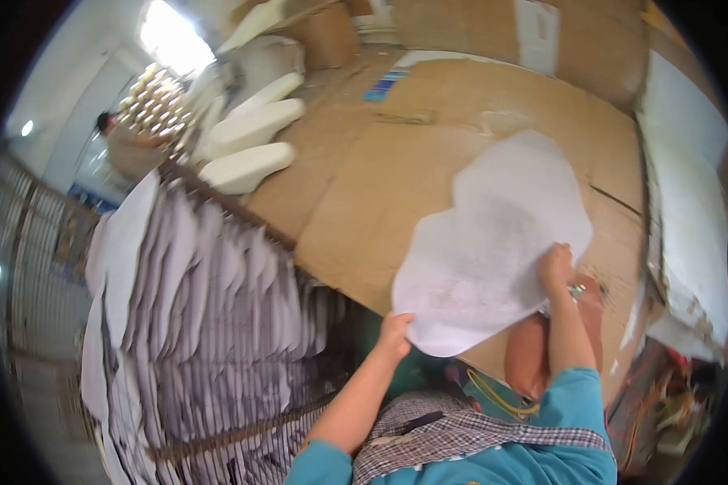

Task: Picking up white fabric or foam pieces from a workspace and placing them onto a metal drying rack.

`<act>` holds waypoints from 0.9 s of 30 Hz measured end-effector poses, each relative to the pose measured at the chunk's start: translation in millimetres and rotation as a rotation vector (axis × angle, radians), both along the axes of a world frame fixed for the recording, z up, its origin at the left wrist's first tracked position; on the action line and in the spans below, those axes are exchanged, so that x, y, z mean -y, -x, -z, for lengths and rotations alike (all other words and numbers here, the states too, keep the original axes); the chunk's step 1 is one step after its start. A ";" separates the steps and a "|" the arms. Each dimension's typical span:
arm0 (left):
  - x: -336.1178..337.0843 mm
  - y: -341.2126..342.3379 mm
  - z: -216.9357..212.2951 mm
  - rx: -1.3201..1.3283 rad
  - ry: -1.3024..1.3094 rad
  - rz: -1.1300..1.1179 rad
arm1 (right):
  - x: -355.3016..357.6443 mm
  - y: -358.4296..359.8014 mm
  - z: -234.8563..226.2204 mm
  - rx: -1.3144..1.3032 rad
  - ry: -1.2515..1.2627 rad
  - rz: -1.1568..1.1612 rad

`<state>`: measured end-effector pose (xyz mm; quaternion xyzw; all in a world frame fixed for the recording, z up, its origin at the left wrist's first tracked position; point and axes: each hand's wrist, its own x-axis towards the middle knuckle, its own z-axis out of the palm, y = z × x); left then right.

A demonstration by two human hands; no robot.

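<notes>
The pale sheet (501, 218) lay aslant, its long axis running from near left, close to the person's body, to far right. One rounded end pointed away toward the far right of the cardboard-covered surface (356, 218); the other pointed back toward the person and jutted past the surface's near edge. A shallow notch cut into its left side, and a greyish smudge marked its middle.

Crowding the sheet's near right edge, a reddish-brown object (526, 356) stood partly hidden by the right forearm. A yellow hose (493, 396) looped below, near the checked apron (429, 428). To the left, a rack held a dense row of hanging sheets (218, 283), right beside the surface. Thick cream pads (251, 168) lay at the far left, and a blue strip (386, 83) lay beyond the sheet. Another person (129, 149) stood well apart, at the far left.

The left hand (394, 335) pinched the sheet's near left edge, so the sheet stretched forward and rightward from it. The right hand (556, 267) was at the sheet's right edge, fingers curled, most of the sheet lying to its left; whether it gripped or only pressed, I could not tell.
</notes>
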<state>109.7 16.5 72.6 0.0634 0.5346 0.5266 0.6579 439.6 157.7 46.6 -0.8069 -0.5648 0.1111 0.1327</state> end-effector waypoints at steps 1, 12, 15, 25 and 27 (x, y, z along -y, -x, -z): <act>-1.3 0.7 4.7 0.005 -0.009 -0.002 | -4.3 -1.4 19.9 -0.030 -0.126 -0.025; -32.1 86.3 -143.2 0.012 -0.482 0.147 | -19.8 54.1 -80.7 -1.490 -0.213 -0.282; -1.9 143.8 -257.8 -0.108 -0.610 0.104 | -4.6 106.8 -189.4 -1.682 -0.214 -0.325; 280.4 400.6 -525.8 -0.734 -0.660 -0.483 | 121.1 424.0 -442.7 -1.982 -0.214 -1.207; 362.2 459.8 -539.8 -0.831 -0.577 -0.712 | 170.4 493.2 -455.4 -2.014 -0.072 -1.232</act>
